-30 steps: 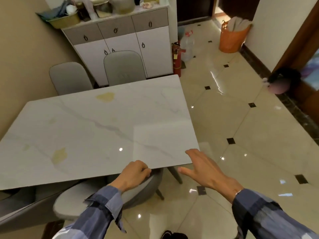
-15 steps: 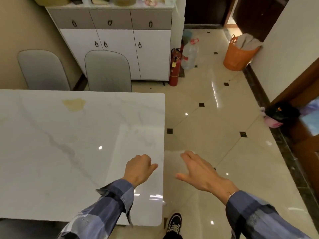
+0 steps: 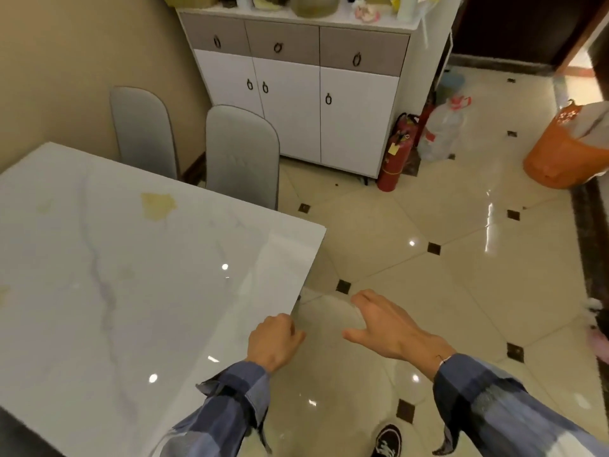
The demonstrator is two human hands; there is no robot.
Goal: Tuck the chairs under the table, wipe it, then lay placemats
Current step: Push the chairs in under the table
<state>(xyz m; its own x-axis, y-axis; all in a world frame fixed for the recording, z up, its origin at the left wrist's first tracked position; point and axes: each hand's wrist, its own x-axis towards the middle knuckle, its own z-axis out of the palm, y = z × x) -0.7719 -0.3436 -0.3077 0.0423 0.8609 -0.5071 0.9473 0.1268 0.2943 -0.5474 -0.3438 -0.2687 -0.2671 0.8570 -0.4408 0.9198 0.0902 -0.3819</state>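
Grip: left hand (image 3: pixel 275 341) curled into a fist, holding nothing; right hand (image 3: pixel 384 324) spread, empty.
Surface (image 3: pixel 115 275): bare, stained, likely awaiting wiping.
Chairs (image 3: pixel 242 156): two upright at far edge, seats hidden, apparently tucked.
Placemats: none visible.

A home dining room is showing itself here: a marble-look table (image 3: pixel 138 275) is standing with two grey padded chairs (image 3: pixel 242 156) pushed against its far edge, a white sideboard (image 3: pixel 296 94) is carrying household clutter, and a laundry-filled orange basket (image 3: pixel 560 150) is sitting on glossy tiled flooring (image 3: pixel 445 258).
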